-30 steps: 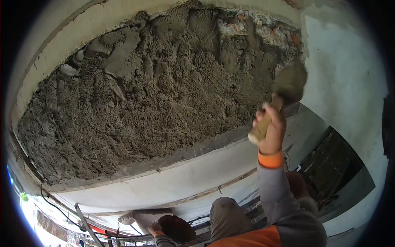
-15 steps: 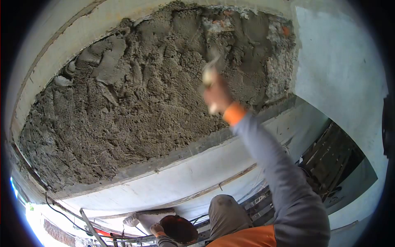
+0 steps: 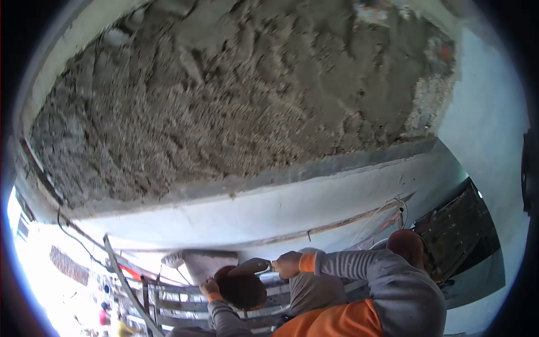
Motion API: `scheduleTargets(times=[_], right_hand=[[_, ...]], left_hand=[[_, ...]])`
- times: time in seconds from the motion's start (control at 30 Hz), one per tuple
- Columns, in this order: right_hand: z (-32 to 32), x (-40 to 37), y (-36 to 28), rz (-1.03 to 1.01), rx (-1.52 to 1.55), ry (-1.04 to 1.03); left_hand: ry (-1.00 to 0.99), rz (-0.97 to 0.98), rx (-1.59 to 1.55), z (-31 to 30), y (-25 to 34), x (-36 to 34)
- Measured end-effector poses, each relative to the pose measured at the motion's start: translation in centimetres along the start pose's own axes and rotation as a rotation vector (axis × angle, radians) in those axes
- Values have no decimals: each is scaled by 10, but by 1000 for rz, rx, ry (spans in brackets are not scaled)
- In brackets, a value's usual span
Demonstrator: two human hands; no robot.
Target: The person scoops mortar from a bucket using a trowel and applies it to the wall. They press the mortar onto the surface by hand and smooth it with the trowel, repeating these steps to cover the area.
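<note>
My right hand is closed around the handle of a trowel. The blade points left, over the rim of a dark, round, shallow bowl. At the bowl's left edge, my left hand grips the rim. How much mortar lies in the bowl is too dark to tell. Above both hands spreads a wall panel coated with rough, wet grey mortar. Toward its right end the coat looks smoother, with a strip of bare, crumbly wall beside it.
A pale ledge runs below the mortared panel. Planks and rails of a scaffold lie beneath me, with a slanted bar at left. A smooth pale wall bounds the right side. A reddish-brown round object is behind my right arm.
My right hand has come down from the wall with the trowel to the bowl. Fresh mortar covers more of the panel's right part. The view has shifted, and the bowl is slightly higher in it.
</note>
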State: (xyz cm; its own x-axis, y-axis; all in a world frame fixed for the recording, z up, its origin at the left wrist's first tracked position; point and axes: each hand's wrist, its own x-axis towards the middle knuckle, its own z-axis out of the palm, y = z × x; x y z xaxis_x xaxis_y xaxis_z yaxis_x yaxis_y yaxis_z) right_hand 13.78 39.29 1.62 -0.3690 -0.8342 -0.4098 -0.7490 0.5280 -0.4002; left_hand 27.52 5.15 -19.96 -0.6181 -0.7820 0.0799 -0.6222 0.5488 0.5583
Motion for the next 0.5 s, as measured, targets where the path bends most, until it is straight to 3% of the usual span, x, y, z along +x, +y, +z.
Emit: scheduleTargets(times=[0.07, 0.1, 0.13, 0.17, 0.2, 0.27, 0.33, 0.4, 0.47, 0.5], right_hand=[[10, 7, -14, -13, -72, -103], [26, 28, -1, -8, -116, -22], [33, 40, -5, -27, -215, -31], [52, 62, -2, -18, -261, 65], [58, 79, -5, -20, -305, 19], [90, 116, -3, 39, -360, -9], [89, 122, -24, 7, -304, -288], [133, 138, -20, -169, -255, -447], [128, 121, -32, -200, -218, -454], [94, 106, -50, -167, -280, -520]], left_hand=[[108, 32, -58, -7, -7, -24], [99, -79, -109, -16, 25, -14], [206, 6, -117, 1, 6, -14], [256, 241, -106, 8, -9, -14], [262, 123, -138, -16, 22, -22], [326, 217, -157, -38, 42, -29], [223, -25, -235, -31, 32, -23], [149, -179, -352, -39, 34, -24], [103, -203, -381, -49, 35, -22], [84, -177, -395, -50, 31, -22]])
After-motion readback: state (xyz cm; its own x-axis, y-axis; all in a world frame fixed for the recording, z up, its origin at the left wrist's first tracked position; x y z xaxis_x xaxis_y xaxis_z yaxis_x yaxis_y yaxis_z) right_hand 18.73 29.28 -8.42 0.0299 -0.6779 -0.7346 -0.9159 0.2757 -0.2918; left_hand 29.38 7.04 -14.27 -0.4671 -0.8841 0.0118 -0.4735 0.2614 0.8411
